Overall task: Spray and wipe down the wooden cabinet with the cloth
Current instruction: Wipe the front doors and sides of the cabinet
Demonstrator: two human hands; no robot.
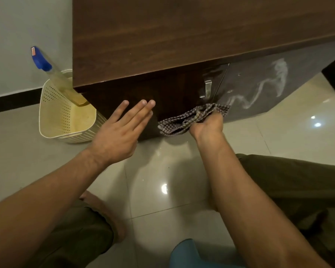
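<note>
Wiping low on the wooden cabinet: right hand was clamped around the bunched checked cloth, near the door's bottom edge, at 6 o'clock from the metal handle. Left hand was flat, fingers straight, holding nothing, at 9 o'clock from the cloth; contact with the door unclear.

Risks as I read them:
- The cloth's loose corner hung close to the floor tiles and could drag grit onto the wood.
- The wad could snag the handle on an upstroke.
- A bare palm could print the dark panel.
- Spray bottle leaned in the cream basket, 10 o'clock from the left hand. A blind reach could tip it.
- White smear, 2 o'clock from the cloth, looked unwiped.
</note>
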